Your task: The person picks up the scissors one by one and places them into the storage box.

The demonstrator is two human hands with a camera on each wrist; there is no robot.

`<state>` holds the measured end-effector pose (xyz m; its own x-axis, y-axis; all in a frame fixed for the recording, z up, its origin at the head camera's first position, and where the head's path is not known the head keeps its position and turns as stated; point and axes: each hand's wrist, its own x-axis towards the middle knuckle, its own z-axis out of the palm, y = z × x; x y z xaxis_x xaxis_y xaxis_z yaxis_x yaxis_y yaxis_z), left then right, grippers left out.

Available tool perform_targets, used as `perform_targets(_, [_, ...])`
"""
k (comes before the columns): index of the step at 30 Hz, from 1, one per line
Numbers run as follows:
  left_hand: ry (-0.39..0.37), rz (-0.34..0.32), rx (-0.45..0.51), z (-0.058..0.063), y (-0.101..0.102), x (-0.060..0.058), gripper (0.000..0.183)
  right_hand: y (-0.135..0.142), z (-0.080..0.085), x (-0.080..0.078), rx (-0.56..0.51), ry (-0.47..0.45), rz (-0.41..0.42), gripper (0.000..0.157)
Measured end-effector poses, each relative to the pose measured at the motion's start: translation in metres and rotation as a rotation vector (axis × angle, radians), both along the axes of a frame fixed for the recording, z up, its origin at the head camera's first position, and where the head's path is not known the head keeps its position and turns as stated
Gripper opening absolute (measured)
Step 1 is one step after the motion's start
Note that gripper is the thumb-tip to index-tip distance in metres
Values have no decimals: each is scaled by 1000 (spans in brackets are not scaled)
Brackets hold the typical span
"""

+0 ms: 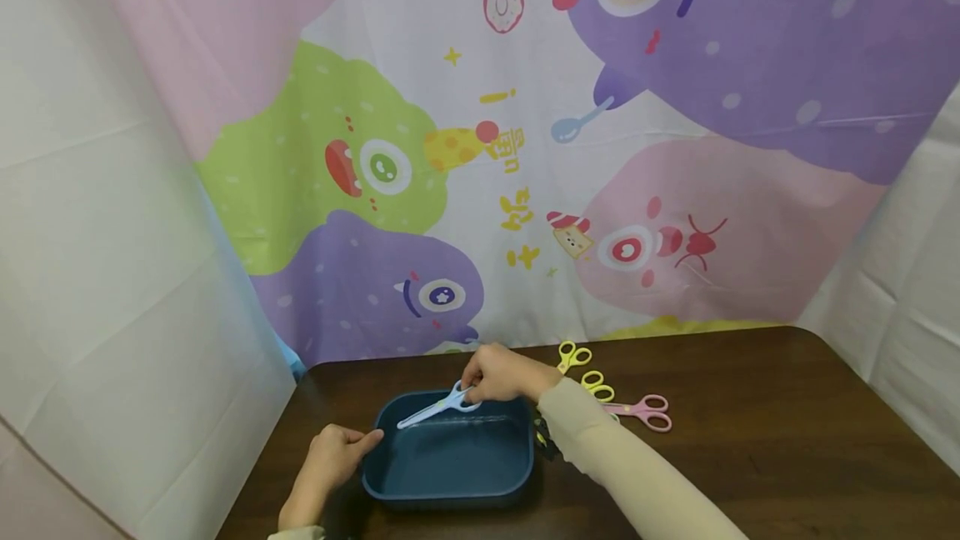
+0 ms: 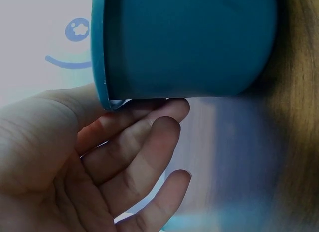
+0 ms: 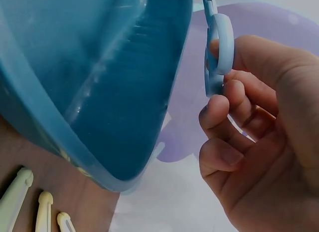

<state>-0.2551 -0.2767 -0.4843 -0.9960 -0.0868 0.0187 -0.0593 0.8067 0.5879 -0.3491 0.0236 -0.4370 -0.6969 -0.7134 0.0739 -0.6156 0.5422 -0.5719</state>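
Observation:
A dark blue rectangular bin (image 1: 450,494) stands on the table. My left hand (image 1: 330,461) pinches its left rim, thumb on the inside and fingers along the outer wall, as the left wrist view of the bin (image 2: 189,47) shows. Over the bin's far side, my right hand (image 1: 504,375) holds light blue scissors (image 1: 435,412) by the handle loops, blades pointing left. In the right wrist view the thumb and fingers pinch a scissors loop (image 3: 226,45) beside the bin's rim (image 3: 50,112), with the other fingers curled.
Right of the bin lie yellow scissors (image 1: 574,357), a second yellow pair (image 1: 597,387) and pink scissors (image 1: 652,412), partly behind the right sleeve. A dark item with yellow (image 1: 545,438) sits against the bin's right wall. A cartoon-printed cloth (image 1: 420,273) hangs behind the wooden table (image 1: 787,440).

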Motion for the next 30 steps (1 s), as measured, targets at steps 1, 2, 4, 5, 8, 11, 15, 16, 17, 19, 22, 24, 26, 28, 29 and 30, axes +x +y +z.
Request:
perform_targets(1, [0,-2,-2,0,0,0,37,-1,-1,0,9,5,6,10])
perform_targets(2, [-2,-4,-3,0,0,0,37,-1,-1,-1,15,8,14,10])
perform_targets(4, [-7,-3,-3,0,-1,0,37,-3,-2,-2,21,20,40,11])
perform_targets(5, [-8,-2,-4,0,-1,0,37,-4,-2,-2,24,28,56,11])
perform_targets(8, [-12,4,-6,1,-1,0,37,-7,-3,-2,33,39,96,12])
perform_targets(11, [-15,9,-1,1,-1,0,38,-10,-3,-1,49,31,105,13])
perform_targets(15, [-15,9,13,-1,1,0,42,-14,-4,0,80,22,90,13])
perform_targets(16, [-15,9,16,-1,1,1,43,-16,-5,0,88,21,86,13])
perform_targets(17, [-18,12,18,-2,1,1,43,-17,-5,1,94,28,86,12])
perform_targets(19, [-19,12,18,-2,1,1,41,-20,-5,1,96,37,90,11])
perform_targets(22, [-23,11,12,-1,0,2,39,-23,-8,1,100,47,95,11])
perform_targets(24, [-15,5,7,0,0,1,38,-25,-10,1,97,45,99,11])
perform_targets(26, [-10,3,7,0,0,1,40,-26,-12,1,96,42,103,11])
perform_targets(28, [-3,-3,9,0,0,0,41,-27,-13,1,93,35,105,12])
perform_targets(29, [2,-3,8,0,0,0,39,-28,-14,2,90,33,107,12])
perform_targets(30, [4,-4,6,0,-1,0,39,-29,-14,2,86,25,107,12])
